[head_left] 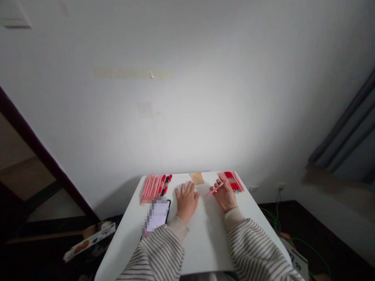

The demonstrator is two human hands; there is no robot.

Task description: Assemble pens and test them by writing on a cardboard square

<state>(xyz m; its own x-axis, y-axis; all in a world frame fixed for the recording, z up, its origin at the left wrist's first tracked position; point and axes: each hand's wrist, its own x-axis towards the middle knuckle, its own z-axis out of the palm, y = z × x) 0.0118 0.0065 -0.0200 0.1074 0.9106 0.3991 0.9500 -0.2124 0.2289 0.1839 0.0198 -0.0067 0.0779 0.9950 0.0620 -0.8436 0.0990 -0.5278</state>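
Observation:
My left hand (186, 201) lies flat on the white table (205, 242), palm down with its fingers spread. In my right hand (226, 198), palm turned up, a slim pink pen (213, 191) is gripped, its pink end pointing to the left. Just beyond that hand sits a group of pink and red pens (233, 181), partly hidden by the fingers. On the left side of the table, a row of pink pens (150, 185) lies side by side, with several red and black pens (165, 185) at its right end.
A phone (158, 216) with a lit, partly blurred screen lies left of my left hand, its lower end under my sleeve. A tan patch (197, 178) is at the table's back edge, against the wall (187, 117). Green cables (272, 218) run on the floor at right.

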